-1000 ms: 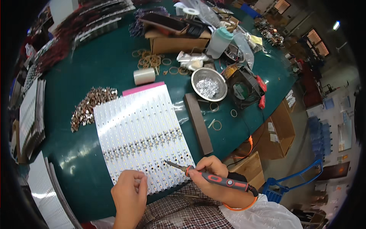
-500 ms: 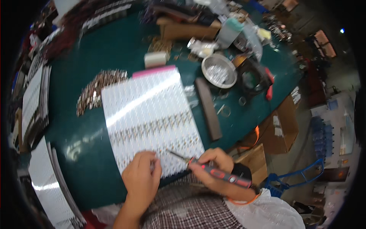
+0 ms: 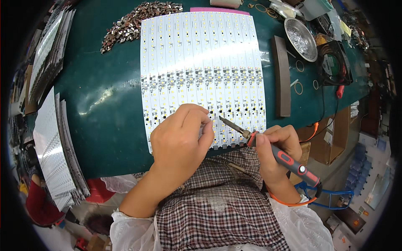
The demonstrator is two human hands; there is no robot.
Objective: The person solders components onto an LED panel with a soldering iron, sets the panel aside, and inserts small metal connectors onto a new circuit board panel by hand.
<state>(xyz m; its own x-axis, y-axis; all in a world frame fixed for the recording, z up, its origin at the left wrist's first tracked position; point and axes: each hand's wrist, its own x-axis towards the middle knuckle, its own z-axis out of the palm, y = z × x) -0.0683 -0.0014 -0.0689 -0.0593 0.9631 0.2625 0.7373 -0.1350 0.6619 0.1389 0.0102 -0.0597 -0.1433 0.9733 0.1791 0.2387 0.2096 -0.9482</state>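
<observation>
— What lies at the left edge of the surface (image 3: pixel 104 104)?

— A stack of white strip boards (image 3: pixel 54 154), hanging over that edge. Brown small parts (image 3: pixel 134 21) are heaped at the far edge.

— And the left hand (image 3: pixel 180 138)?

— It rests on the near end of the white LED panel (image 3: pixel 201 62), which lies mid-surface and reaches the near edge. Its fingers (image 3: pixel 205 121) are pinched together; what they pinch is too small to tell.

— The right hand (image 3: pixel 276 146)?

— Its fingers are closed around a red-and-black soldering iron (image 3: pixel 289 161), tip on the panel just beside the left fingertips.

— Further right?

— A dark bar (image 3: pixel 282 79), a metal bowl (image 3: pixel 299 39), then a black fan (image 3: pixel 333 62) near the right edge.
</observation>
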